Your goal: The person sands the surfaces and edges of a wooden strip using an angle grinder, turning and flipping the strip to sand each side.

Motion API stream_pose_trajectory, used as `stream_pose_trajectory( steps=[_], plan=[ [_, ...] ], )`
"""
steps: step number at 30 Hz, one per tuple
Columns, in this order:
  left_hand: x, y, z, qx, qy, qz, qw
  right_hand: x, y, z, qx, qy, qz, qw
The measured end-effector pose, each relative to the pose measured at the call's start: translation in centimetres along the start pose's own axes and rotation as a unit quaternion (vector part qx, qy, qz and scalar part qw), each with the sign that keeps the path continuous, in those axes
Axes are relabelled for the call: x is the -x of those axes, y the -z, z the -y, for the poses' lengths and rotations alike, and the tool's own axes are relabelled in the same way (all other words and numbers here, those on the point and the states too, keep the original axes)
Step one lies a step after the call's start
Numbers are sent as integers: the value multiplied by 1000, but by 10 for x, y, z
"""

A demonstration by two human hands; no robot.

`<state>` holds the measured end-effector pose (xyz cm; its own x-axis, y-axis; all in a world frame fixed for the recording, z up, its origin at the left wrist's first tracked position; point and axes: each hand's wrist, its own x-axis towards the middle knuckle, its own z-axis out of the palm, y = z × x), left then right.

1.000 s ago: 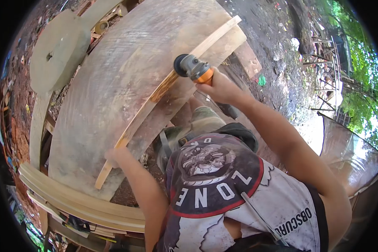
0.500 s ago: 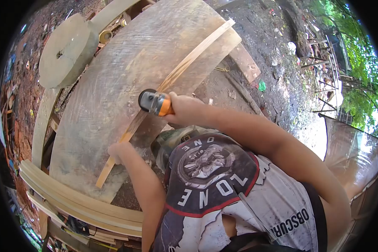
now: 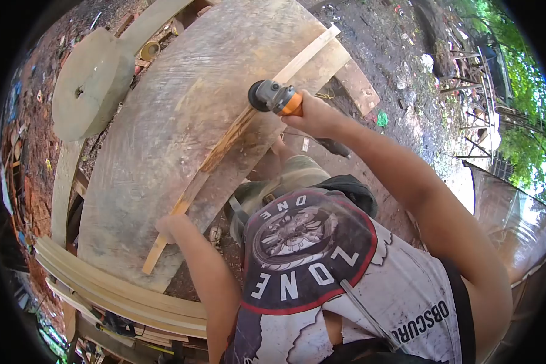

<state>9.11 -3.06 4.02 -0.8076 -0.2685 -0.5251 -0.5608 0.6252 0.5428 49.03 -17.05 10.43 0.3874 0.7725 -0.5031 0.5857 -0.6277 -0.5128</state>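
A long narrow wooden strip lies slantwise across a broad worn plywood board. Its middle stretch looks darker and rougher than its pale ends. Near the lower end, my left hand is closed around the strip. My right hand grips an orange and grey angle grinder by its body. The grinder's round dark disc is over the upper half of the strip; whether it touches the wood I cannot tell.
A thick round wooden disc stands left of the board. Stacked pale planks lie at lower left. A flat reddish board sits beyond the right corner. Littered dirt ground surrounds the work, with a green scrap at right.
My right hand has carried the grinder up and right along the strip, away from my left hand. The rough middle stretch is now uncovered. My left hand keeps its hold.
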Motion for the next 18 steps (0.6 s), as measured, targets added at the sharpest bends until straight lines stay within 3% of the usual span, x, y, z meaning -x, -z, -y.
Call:
stream_pose_trajectory(
  steps=[7,18],
  plan=[
    [-65,-28,12,-33,-35,-24,999,-32,54,-37,-70,-28,-8,997],
    [-54,-18,12,-118,-98,32,988,-82,149,-112,-57,-123,-29,990]
  ],
)
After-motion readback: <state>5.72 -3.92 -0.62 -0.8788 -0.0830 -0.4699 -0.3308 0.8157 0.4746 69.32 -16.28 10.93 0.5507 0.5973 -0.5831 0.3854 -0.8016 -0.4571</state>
